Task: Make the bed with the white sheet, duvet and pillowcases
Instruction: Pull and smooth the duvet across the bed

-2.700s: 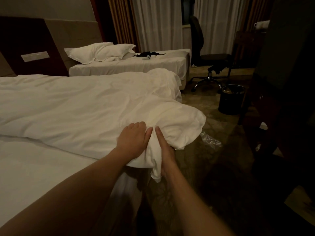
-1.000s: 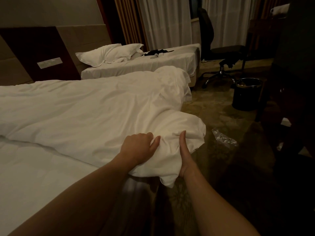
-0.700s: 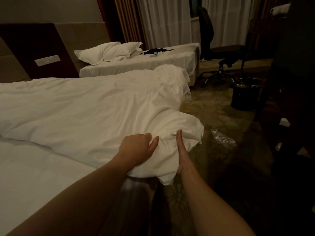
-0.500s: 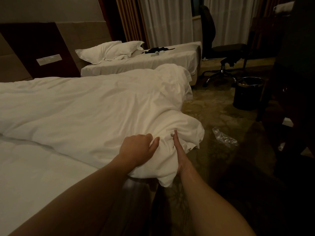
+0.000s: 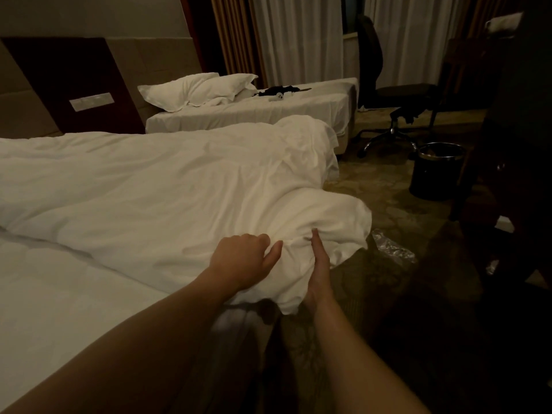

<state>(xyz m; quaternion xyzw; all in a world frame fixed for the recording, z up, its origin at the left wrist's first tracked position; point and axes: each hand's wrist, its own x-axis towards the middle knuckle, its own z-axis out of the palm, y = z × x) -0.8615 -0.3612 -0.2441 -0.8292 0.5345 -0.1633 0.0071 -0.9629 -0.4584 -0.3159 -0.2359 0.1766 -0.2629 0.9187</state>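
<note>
The white duvet (image 5: 167,186) lies rumpled across the near bed (image 5: 59,309), and its near right corner bulges past the mattress edge and overhangs the floor. To the left of that bunch the bed's white sheet (image 5: 53,294) shows bare and smooth. To the right, patterned carpet (image 5: 385,204) runs open toward the far bed.

The left hand (image 5: 243,259) sits on top of the bunched corner, knuckles up, fingers curled into the fabric and thumb angled right, gripping a fold. The right hand (image 5: 318,273) comes up from below the overhang, thumb pressed straight along the cloth; its fingers are hidden under the duvet, so whether they are curled round the cloth cannot be told. Both forearms reach in from the near edge.

A crumpled clear plastic wrapper (image 5: 391,249) lies on the carpet just right of the corner. Farther right stand a black waste bin (image 5: 436,171) and an office chair (image 5: 394,97). The far bed (image 5: 254,112) carries white pillows (image 5: 197,91) at its left end, with pale curtains (image 5: 301,37) behind.
</note>
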